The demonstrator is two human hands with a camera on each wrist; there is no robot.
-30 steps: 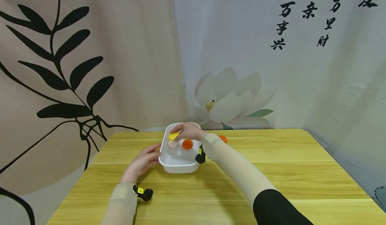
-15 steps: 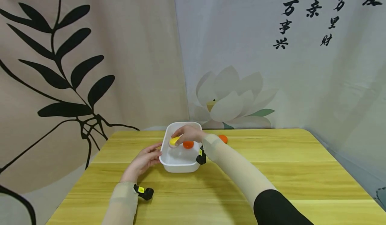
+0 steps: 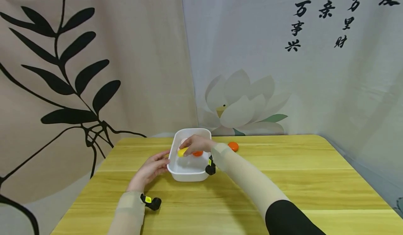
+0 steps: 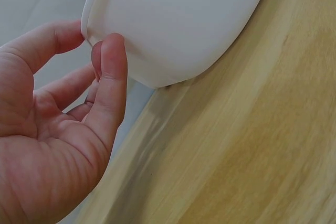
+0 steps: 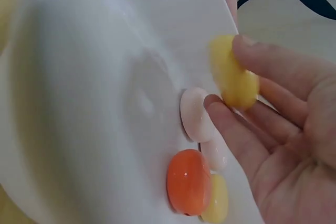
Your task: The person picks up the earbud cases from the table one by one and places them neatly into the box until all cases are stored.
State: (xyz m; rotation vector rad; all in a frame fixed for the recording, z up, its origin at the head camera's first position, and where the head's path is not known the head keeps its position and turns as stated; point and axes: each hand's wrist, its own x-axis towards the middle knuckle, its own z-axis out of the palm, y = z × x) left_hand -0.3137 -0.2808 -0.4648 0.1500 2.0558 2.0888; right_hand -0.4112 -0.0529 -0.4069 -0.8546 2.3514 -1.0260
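Observation:
My right hand (image 3: 198, 144) is inside the white plastic tub (image 3: 189, 177) and pinches a glossy yellow oval piece (image 5: 233, 74) between thumb and fingers. One fingertip of it is right at a pale pink oval piece (image 5: 195, 115). A second pale pink piece (image 5: 213, 153) lies close by, with an orange oval piece (image 5: 189, 182) and another yellow oval piece (image 5: 216, 203) lying partly behind it. At the tub's left side, my left hand (image 3: 154, 166) grips the rim, its thumb (image 4: 113, 59) against the wall.
A loose orange piece (image 3: 233, 146) lies on the wooden table (image 3: 283, 172) to the right of the tub, behind the right forearm. A printed curtain (image 3: 239, 53) hangs right behind the table's far edge.
My right hand has lowered the yellow piece and brought it toward the tub's near side, so the pale piece now shows behind it. The left hand stays at the rim.

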